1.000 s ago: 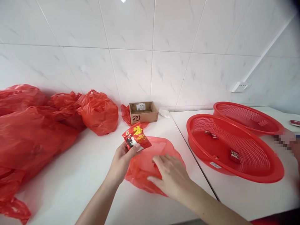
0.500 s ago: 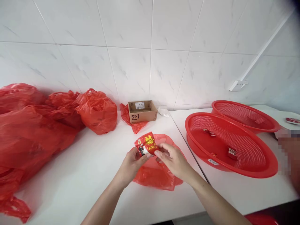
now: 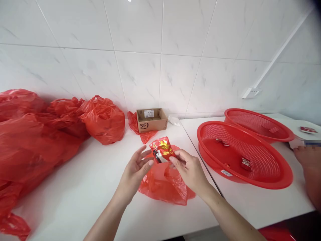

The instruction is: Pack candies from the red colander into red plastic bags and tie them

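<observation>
One packet [image 3: 162, 150] | right hand [image 3: 192, 172] pinching its edge | left hand [image 3: 134, 172] spread beside it

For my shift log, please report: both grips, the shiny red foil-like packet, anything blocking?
Right grip closed on packet, at its right edge. Left grip open by its left edge, contact unclear. Thin red plastic bag spread below; no obstruction visible.

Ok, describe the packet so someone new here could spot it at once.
On the white table, find the loose bag between the stuffed bags and the baskets. Above it, the right hand pinches the packet by one edge, with the left hand open beside it. Unlike the plain loose bag, it is small and shiny, with yellow print and a black-and-white picture.
</observation>
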